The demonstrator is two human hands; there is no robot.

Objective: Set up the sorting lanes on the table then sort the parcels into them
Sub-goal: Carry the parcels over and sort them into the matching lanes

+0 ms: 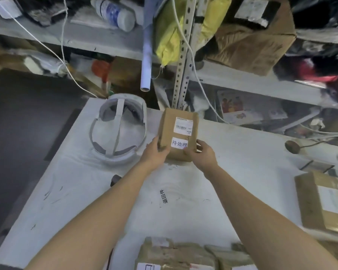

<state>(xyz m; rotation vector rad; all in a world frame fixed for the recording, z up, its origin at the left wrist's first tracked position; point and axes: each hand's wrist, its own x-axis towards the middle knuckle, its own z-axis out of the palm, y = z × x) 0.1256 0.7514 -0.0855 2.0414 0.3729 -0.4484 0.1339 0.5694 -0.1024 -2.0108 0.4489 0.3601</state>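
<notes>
- Cardboard box (179, 135) sits at the far edge of the white surface (82, 191), just beside a white headset (118, 131).
- Left hand (154, 152) and right hand (202, 152) clasp its near corners, fingers (189, 152) curled around the near edge; whether it rests on the surface or is slightly lifted, I cannot tell.
- To do this step well, I judge: keep both hands level, set the box square with its labels facing up, and leave room beside it for further lanes.
- White label on the box reads "待处理".
- Shipping label (183, 125) above it is too blurred to read.
- Small writing (163, 196) on the surface is not legible.
- More parcels wait at the near edge (176, 254) and to the right (324, 203).
</notes>
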